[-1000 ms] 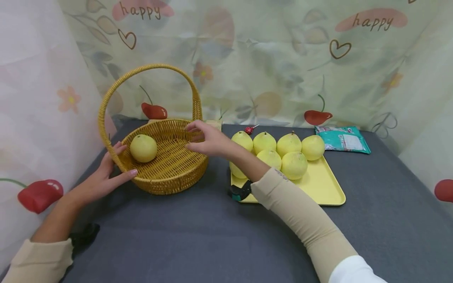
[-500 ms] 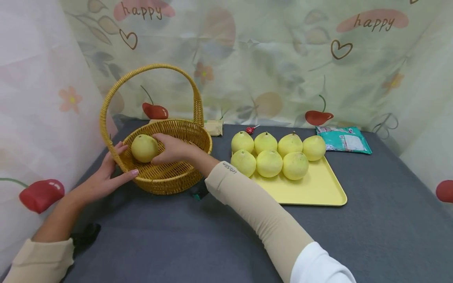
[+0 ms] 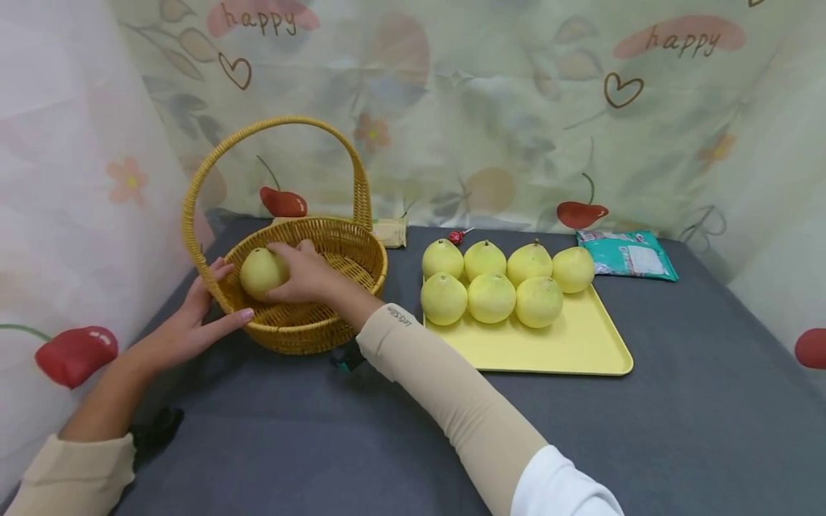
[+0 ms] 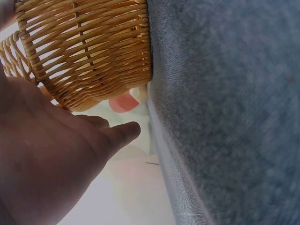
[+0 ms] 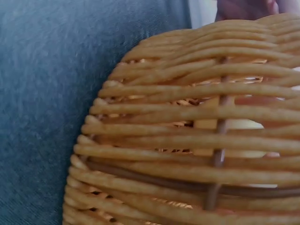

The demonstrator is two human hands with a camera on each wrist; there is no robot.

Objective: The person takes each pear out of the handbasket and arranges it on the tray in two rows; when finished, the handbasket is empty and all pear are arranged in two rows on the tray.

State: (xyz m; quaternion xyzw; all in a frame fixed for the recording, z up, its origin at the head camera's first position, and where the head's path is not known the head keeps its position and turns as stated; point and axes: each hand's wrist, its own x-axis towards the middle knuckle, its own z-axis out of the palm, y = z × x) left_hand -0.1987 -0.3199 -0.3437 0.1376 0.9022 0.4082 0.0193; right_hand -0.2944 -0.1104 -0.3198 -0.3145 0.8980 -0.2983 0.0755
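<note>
Inside the wicker basket (image 3: pixel 310 337), by its left wall, sits a pale yellow pear (image 3: pixel 259 276). My right hand (image 3: pixel 306 276) holds that pear from the right, thumb low and a finger near its top; the far side of the grip is hidden. At the basket's left edge, my left hand (image 3: pixel 193 319) rests spread about the foot of the handle, with its thumb along the rim. The left wrist view shows the palm turned to the wickerwork and a finger (image 4: pixel 124 133) stretched out past it. Woven basket wall (image 5: pixel 187 140) fills most of the right wrist view.
Several more pears (image 3: pixel 492 297) stand in two rows on a yellow tray (image 3: pixel 555 358) to the right. Behind them lie a red lollipop (image 3: pixel 457 236) and a teal packet (image 3: pixel 626 254). A beige packet (image 3: pixel 390 233) lies behind the basket, near the printed curtain (image 3: pixel 439 107).
My right hand has come left from the basket's right rim down to the pear and now grips it. The pear has turned slightly. My left hand stays at the basket's edge.
</note>
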